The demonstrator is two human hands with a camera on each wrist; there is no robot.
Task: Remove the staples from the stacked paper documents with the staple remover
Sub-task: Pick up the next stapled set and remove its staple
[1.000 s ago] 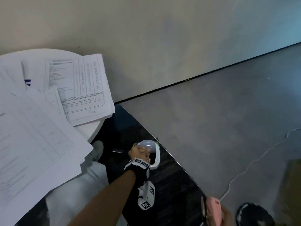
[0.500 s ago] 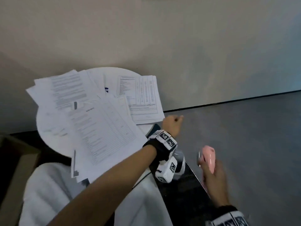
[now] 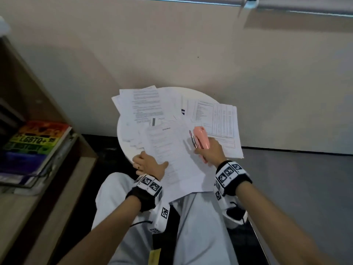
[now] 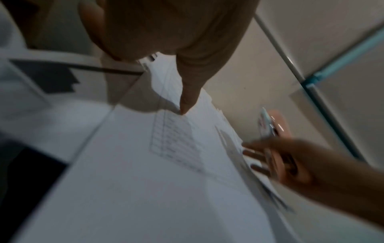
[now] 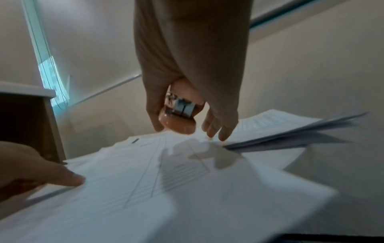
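Printed paper documents lie scattered on a small round white table (image 3: 123, 136). The top document (image 3: 172, 155) overhangs the near edge toward my lap. My left hand (image 3: 149, 165) holds its near-left edge, thumb on top of the sheet (image 4: 185, 108); the same hand (image 5: 31, 172) shows in the right wrist view. My right hand (image 3: 209, 153) grips the pink staple remover (image 3: 200, 139) just above the document's right side, metal end pointing away from me. The tool (image 5: 178, 125) hovers over the paper, the other fingers loosely extended. It also appears blurred (image 4: 274, 125) in the left wrist view.
A second stack of forms (image 3: 219, 119) lies at the table's right and more sheets (image 3: 141, 104) at the back left. A wooden shelf with a colourful book (image 3: 36, 142) stands at left. A wall is close behind the table; my white-trousered legs (image 3: 200, 226) are under it.
My view has swung from the floor to the table. The left hand has come up from beside the table onto the top document's edge. The right hand has carried the pink tool over the papers.
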